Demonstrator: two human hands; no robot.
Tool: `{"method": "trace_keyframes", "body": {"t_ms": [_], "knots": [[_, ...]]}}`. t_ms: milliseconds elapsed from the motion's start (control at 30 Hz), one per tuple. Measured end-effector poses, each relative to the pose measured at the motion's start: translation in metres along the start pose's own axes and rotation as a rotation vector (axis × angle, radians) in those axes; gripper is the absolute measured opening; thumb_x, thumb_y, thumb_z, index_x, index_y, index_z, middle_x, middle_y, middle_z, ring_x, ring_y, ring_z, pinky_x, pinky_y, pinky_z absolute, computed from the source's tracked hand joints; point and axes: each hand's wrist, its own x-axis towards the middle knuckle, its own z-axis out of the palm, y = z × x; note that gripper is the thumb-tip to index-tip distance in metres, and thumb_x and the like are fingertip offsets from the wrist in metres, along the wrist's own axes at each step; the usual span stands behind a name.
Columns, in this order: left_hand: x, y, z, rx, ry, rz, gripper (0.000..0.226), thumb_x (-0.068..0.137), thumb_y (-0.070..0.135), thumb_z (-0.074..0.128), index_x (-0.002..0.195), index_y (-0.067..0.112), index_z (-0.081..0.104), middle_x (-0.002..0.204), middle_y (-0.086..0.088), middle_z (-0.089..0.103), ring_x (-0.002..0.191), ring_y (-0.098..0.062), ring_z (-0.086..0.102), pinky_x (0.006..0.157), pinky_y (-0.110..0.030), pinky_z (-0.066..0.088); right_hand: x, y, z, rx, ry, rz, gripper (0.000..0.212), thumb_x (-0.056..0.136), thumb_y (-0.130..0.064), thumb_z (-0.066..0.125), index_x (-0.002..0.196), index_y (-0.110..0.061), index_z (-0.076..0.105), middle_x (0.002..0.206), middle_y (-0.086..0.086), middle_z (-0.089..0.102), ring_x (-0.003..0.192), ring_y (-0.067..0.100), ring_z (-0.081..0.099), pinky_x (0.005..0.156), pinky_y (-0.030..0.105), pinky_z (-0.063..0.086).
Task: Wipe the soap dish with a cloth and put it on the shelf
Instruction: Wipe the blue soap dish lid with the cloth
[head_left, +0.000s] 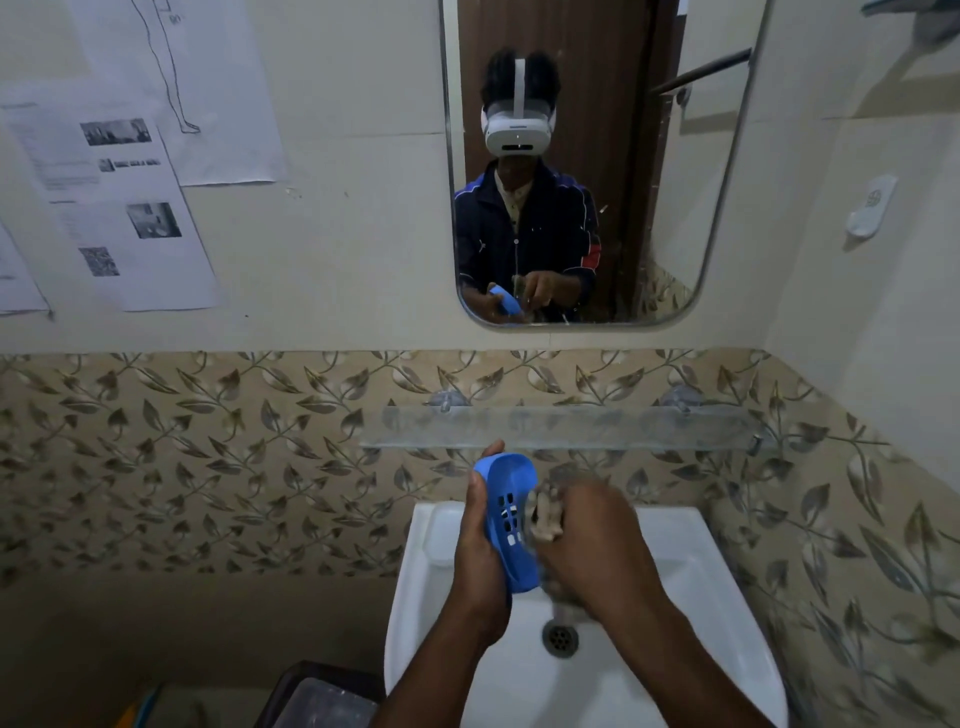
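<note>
Bathroom wall with leaf-pattern tiles is in front of me, and on its upper left part some printed papers (119, 208) are stuck. Low on the left, beside the basin, I see a dark bin (317, 696); what is inside I cannot tell.

My left hand (480, 551) holds the blue soap dish (511, 519) over the white sink (415, 571), with the fingers curled around its long edge, so the dish stands tilted on its side. Nothing lies in the dish; I see only its slots. My right hand (587, 535) is clenched on a bunched greyish cloth (545, 517) and presses it against the open face of the dish. The hand looks blurred, so I judge that the wiping step is now in progress.

The sink bowl has only the drain (560, 638) at its bottom. Above the hands, the glass shelf (649, 426) on the wall carries nothing that I can see, and higher there is the mirror (675, 208).

Next, I think, the cloth must come away from the dish, and my left hand must lift the dish up and set it flat on the shelf, carefully, because glass is slippery.
</note>
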Motion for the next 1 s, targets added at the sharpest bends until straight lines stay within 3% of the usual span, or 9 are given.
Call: {"method": "trace_keyframes", "body": {"t_ms": [100, 233, 300, 367, 467, 633, 700, 800, 1000], "knots": [[-0.001, -0.003, 0.004, 0.010, -0.043, -0.046, 0.057, 0.090, 0.054, 0.040, 0.138, 0.025, 0.055, 0.107, -0.004, 0.078, 0.093, -0.023, 0.076, 0.066, -0.034, 0.062, 0.014, -0.005, -0.007, 0.025, 0.182, -0.042, 0.009, 0.088, -0.024, 0.064, 0.082, -0.018, 0.065, 0.081, -0.005, 0.046, 0.067, 0.010, 0.049, 0.053, 0.014, 0.031], [0.006, 0.012, 0.002, 0.064, -0.023, 0.070, 0.046, 0.092, 0.052, 0.041, 0.130, 0.035, 0.061, 0.108, -0.002, 0.078, 0.093, -0.022, 0.075, 0.072, -0.035, 0.062, -0.004, 0.012, -0.006, -0.112, -0.127, -0.116, 0.003, 0.083, -0.024, 0.064, 0.085, -0.024, 0.062, 0.084, -0.006, 0.060, 0.075, 0.012, 0.060, 0.058, 0.013, 0.037], [0.008, 0.013, 0.000, 0.081, -0.033, 0.063, 0.049, 0.093, 0.053, 0.041, 0.133, 0.034, 0.060, 0.111, -0.004, 0.076, 0.093, -0.021, 0.074, 0.075, -0.034, 0.061, -0.007, 0.018, -0.011, -0.188, -0.242, -0.150, 0.021, 0.079, -0.022, 0.068, 0.070, -0.034, 0.053, 0.072, -0.015, 0.054, 0.063, -0.001, 0.053, 0.054, 0.010, 0.035], [0.007, 0.012, 0.000, 0.075, -0.036, 0.035, 0.048, 0.093, 0.053, 0.042, 0.133, 0.034, 0.061, 0.112, -0.006, 0.076, 0.091, -0.021, 0.074, 0.073, -0.034, 0.061, -0.006, 0.020, -0.014, -0.204, -0.324, -0.220, 0.030, 0.078, -0.019, 0.067, 0.062, -0.033, 0.047, 0.067, -0.012, 0.050, 0.059, 0.002, 0.053, 0.050, 0.014, 0.034], [0.006, 0.010, 0.000, 0.106, -0.067, 0.001, 0.048, 0.091, 0.057, 0.043, 0.132, 0.039, 0.061, 0.118, -0.006, 0.074, 0.098, -0.025, 0.074, 0.075, -0.036, 0.061, -0.003, 0.021, -0.014, -0.249, -0.379, -0.332, 0.010, 0.082, -0.020, 0.065, 0.089, -0.028, 0.065, 0.093, -0.010, 0.058, 0.079, 0.012, 0.063, 0.065, 0.024, 0.052], [0.005, 0.012, 0.003, 0.108, -0.094, -0.057, 0.050, 0.090, 0.059, 0.042, 0.131, 0.038, 0.062, 0.119, -0.012, 0.073, 0.104, -0.030, 0.072, 0.079, -0.038, 0.060, 0.005, 0.019, -0.012, -0.274, -0.188, -0.403, 0.025, 0.087, -0.034, 0.063, 0.111, -0.030, 0.063, 0.104, -0.009, 0.054, 0.084, 0.010, 0.061, 0.068, 0.018, 0.049], [0.007, 0.016, -0.001, 0.108, -0.089, -0.046, 0.050, 0.089, 0.059, 0.044, 0.129, 0.037, 0.064, 0.112, -0.011, 0.076, 0.094, -0.027, 0.075, 0.073, -0.036, 0.061, 0.000, 0.023, -0.008, -0.311, -0.203, -0.437, 0.027, 0.085, -0.036, 0.064, 0.111, -0.032, 0.062, 0.108, -0.009, 0.054, 0.085, 0.010, 0.060, 0.073, 0.026, 0.053], [0.005, 0.014, -0.003, 0.137, -0.106, -0.056, 0.048, 0.090, 0.059, 0.042, 0.127, 0.038, 0.065, 0.111, -0.011, 0.076, 0.089, -0.025, 0.074, 0.071, -0.035, 0.061, -0.007, 0.026, -0.010, -0.343, -0.346, -0.440, 0.026, 0.081, -0.031, 0.064, 0.107, -0.033, 0.063, 0.105, -0.008, 0.052, 0.074, 0.011, 0.054, 0.058, 0.026, 0.043], [0.006, 0.012, -0.005, 0.160, -0.108, -0.054, 0.051, 0.089, 0.058, 0.043, 0.130, 0.035, 0.064, 0.118, -0.013, 0.074, 0.099, -0.027, 0.073, 0.076, -0.035, 0.061, -0.007, 0.022, -0.003, -0.347, -0.214, -0.394, 0.020, 0.082, -0.030, 0.062, 0.102, -0.028, 0.060, 0.103, -0.005, 0.058, 0.083, 0.019, 0.063, 0.068, 0.034, 0.053]]}}
